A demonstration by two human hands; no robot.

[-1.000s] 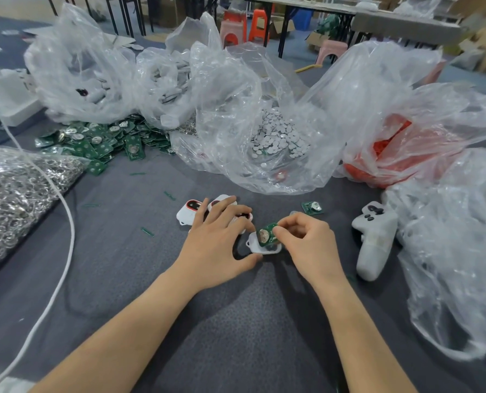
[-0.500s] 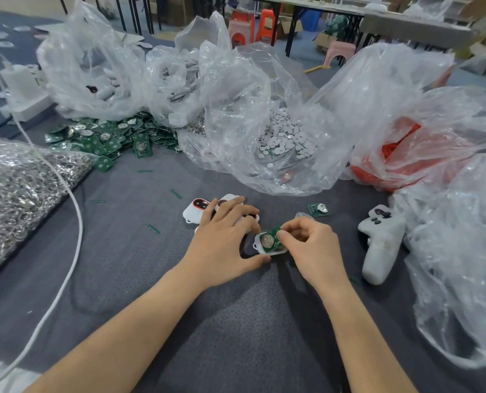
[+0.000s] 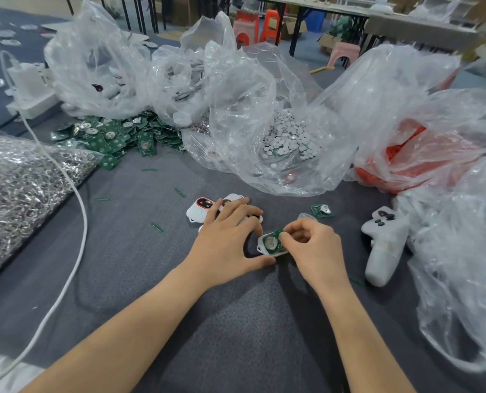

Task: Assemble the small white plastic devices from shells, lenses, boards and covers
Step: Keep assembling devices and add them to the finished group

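— Grey cloth covered our table (image 3: 236, 321), and coloured stools (image 3: 273, 24) stood on the floor past its far edge. Where did we have the piece?

— Near the middle of the table. Our right hand (image 3: 312, 248) pinched the green board (image 3: 273, 242) between thumb and fingertips. The board sat tilted on the white shell (image 3: 261, 249), which rested on the cloth.

— And the other one?

— Our left hand (image 3: 224, 245) lay flat with its fingers spread over some white devices (image 3: 200, 211), one of them showing a red-ringed window beyond the fingertips. Its thumb reached to the near side of the shell, though we could not tell whether it pressed there. So our hands were close together, the right one clamped on the board and the left one gripping nothing.

— What else lay around us?

— A spare board (image 3: 322, 210) and a small clear piece (image 3: 307, 216) lay just beyond our right hand. A white handheld tool (image 3: 383, 245) lay towards the right edge. Towards the far edge we had a heap of green boards (image 3: 117, 134), clear bags of white parts (image 3: 179, 80), a bag of small white discs (image 3: 287, 137) and a bag of red parts (image 3: 406, 157). By the left edge sat a bag of metal rings (image 3: 17, 188), and a white cable (image 3: 85, 219) ran past it towards the near left corner.
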